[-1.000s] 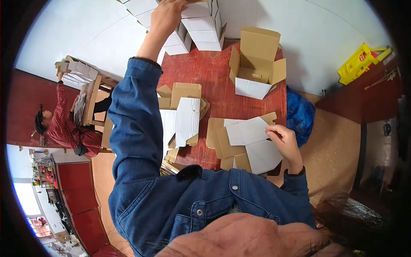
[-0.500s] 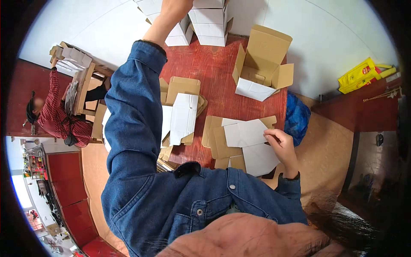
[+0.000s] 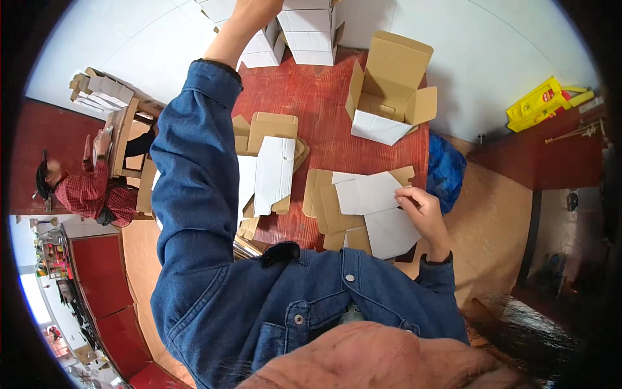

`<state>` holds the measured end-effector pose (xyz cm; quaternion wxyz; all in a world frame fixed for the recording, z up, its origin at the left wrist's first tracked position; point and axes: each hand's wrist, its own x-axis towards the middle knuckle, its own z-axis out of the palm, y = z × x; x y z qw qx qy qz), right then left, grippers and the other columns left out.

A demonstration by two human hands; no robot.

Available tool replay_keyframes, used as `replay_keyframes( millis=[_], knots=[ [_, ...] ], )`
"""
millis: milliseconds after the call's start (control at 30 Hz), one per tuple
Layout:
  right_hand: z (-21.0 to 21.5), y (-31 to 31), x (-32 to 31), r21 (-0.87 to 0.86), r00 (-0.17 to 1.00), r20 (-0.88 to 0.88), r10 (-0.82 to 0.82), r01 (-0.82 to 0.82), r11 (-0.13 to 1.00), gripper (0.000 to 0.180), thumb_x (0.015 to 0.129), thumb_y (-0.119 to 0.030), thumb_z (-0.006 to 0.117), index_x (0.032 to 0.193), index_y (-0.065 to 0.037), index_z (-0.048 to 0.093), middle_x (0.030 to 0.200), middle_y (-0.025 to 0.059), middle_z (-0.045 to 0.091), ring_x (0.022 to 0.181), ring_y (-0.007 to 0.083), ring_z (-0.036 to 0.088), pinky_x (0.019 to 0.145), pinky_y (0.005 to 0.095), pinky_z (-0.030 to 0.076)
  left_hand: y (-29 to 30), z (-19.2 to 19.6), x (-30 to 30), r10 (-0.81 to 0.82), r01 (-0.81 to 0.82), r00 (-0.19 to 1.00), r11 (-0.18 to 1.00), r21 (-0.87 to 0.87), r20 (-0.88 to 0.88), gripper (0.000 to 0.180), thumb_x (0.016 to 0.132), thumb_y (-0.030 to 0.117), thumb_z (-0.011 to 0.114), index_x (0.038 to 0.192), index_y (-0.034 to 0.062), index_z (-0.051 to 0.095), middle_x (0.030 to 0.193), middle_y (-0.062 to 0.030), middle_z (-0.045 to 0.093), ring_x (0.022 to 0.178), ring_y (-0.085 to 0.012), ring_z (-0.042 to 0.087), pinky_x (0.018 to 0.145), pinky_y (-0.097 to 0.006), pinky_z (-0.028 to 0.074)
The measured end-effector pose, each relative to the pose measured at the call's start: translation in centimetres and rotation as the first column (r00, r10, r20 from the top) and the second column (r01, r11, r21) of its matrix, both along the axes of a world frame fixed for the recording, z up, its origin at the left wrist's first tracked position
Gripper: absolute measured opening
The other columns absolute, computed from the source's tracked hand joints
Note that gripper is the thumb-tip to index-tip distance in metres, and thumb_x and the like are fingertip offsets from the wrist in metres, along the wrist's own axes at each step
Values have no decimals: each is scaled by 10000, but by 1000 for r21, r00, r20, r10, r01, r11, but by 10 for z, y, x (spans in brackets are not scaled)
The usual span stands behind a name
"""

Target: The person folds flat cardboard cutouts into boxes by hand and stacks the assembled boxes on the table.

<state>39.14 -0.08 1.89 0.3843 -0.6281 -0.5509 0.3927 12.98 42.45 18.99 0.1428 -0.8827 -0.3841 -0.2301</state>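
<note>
My left arm stretches far across the red table, and my left hand (image 3: 258, 9) is at the upper edge of the view beside stacked white boxes (image 3: 307, 32). Its fingers are cut off there, so their grip is hidden. Close to my body, my right hand (image 3: 424, 216) is bent at the near right corner of the table. Its thumb and fingertips pinch the edge of a flat white-and-brown carton (image 3: 369, 196), which lies on other flattened cartons. One folded box (image 3: 381, 128) stands with its lid and flaps up beyond that hand.
More flattened cartons (image 3: 275, 174) lie left of centre on the red table (image 3: 327, 123). A blue plastic bag (image 3: 446, 172) hangs by its right side. Yellow packaging (image 3: 541, 106) rests at the far right. At left, a co-worker in a checked shirt (image 3: 87, 192) sits at a wooden bench (image 3: 120, 139).
The co-worker's raised arm has come down from the boxes to the bench. The view has shifted slightly; my left hand remains at the stack and my right at the flat carton.
</note>
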Motion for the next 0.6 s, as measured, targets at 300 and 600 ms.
replay_keyframes(
  millis=[300, 600],
  knots=[
    [10, -11, -7, 36, 1000, 13, 3, -3, 999, 179, 929, -60, 654, 1069, 22, 730, 1016, 80, 750, 809, 156, 634, 732, 235, 486, -112, -38, 19, -376, 375, 926, 899, 225, -39, 229, 962, 249, 656, 1148, 124, 702, 1092, -49, 675, 850, -240, 657, 698, -342, 540],
    [27, -29, -16, -19, 997, 28, 67, -66, 998, 195, 921, -86, 659, 1071, 14, 733, 1015, 82, 750, 801, 158, 621, 726, 247, 481, -191, -127, 57, -332, 275, 919, 927, -257, -214, 243, 896, 111, 664, 1130, 51, 643, 976, -63, 634, 766, -248, 645, 665, -354, 548]
  ],
)
